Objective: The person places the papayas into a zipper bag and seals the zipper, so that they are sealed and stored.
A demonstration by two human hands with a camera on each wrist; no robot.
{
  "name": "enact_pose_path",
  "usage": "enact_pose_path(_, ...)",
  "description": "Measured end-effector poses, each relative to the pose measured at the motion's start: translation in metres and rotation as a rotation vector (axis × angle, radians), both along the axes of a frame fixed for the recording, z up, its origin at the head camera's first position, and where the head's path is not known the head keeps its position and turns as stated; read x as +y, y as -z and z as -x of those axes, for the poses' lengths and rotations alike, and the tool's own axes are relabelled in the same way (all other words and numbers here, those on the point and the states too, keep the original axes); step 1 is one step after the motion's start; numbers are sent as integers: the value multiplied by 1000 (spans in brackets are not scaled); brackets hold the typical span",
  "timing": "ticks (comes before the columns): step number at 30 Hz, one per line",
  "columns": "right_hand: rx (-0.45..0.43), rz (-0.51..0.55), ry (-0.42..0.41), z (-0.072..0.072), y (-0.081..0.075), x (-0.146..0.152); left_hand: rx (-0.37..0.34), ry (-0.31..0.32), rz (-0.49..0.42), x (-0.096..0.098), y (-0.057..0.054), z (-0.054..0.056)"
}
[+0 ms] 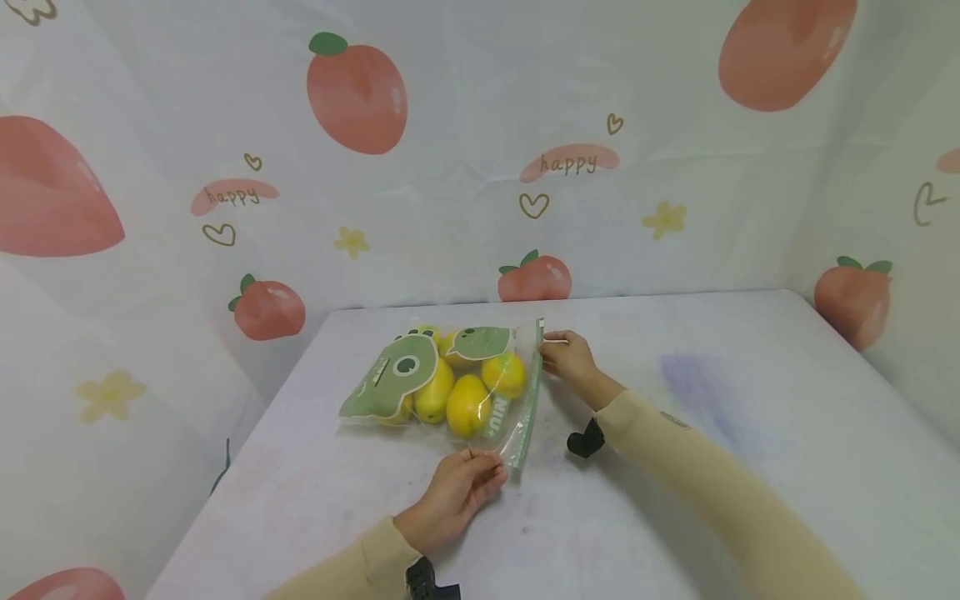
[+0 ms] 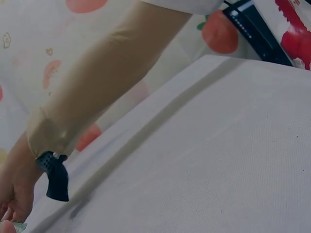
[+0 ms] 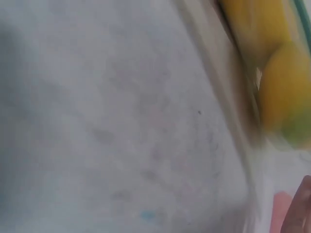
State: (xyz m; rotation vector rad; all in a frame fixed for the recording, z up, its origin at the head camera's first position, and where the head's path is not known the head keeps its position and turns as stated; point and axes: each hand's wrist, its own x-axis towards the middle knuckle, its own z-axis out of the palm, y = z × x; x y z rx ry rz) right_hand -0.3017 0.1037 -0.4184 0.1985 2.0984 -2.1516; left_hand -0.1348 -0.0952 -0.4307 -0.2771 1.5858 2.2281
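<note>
A clear zip bag [image 1: 517, 429] printed with a green cartoon frog lies on the table, its zip edge toward the right. Several yellow lemons [image 1: 468, 406] fill it, some hidden behind the print. My left hand [image 1: 453, 496] pinches the near corner of the zip edge between thumb and fingers. At the far corner, my right hand [image 1: 573, 360] grips the same edge. The left wrist view catches the right hand [image 2: 17, 194] at its lower left. Blurred lemons [image 3: 286, 92] show at the right of the right wrist view.
The white table [image 1: 615, 533] carries faint purple and pink stains. Behind it hangs a fruit-printed cloth [image 1: 442, 208], also covering the sides. A dark-edged item [image 2: 257, 31] stands beyond the table edge in the left wrist view. Black wrist cameras [image 1: 586, 439] sit on both sleeves.
</note>
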Motion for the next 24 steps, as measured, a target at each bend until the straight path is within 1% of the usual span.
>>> enact_pose_path(5,-17,50,-63,-13,-1,6,-10,6,5,-2,-3,0)
enact_pose_path(11,-68,86,-102,-26,-4,5,-23,-2,21,-3,-2,1)
enact_pose_path(14,-73,98,-117,-31,-4,3,-8,31,31,-5,-2,1)
enact_pose_path(16,-67,108,-125,-34,-4,2,2,70,38,-8,-2,0)
enact_pose_path(19,-53,97,-132,-36,-5,2,-1,166,62,-14,-4,-3)
enact_pose_path(22,-45,86,-132,-37,-6,3,-28,295,121,-19,-7,-7)
enact_pose_path(24,-37,87,-137,-37,-6,4,-28,390,176,-22,-11,-8)
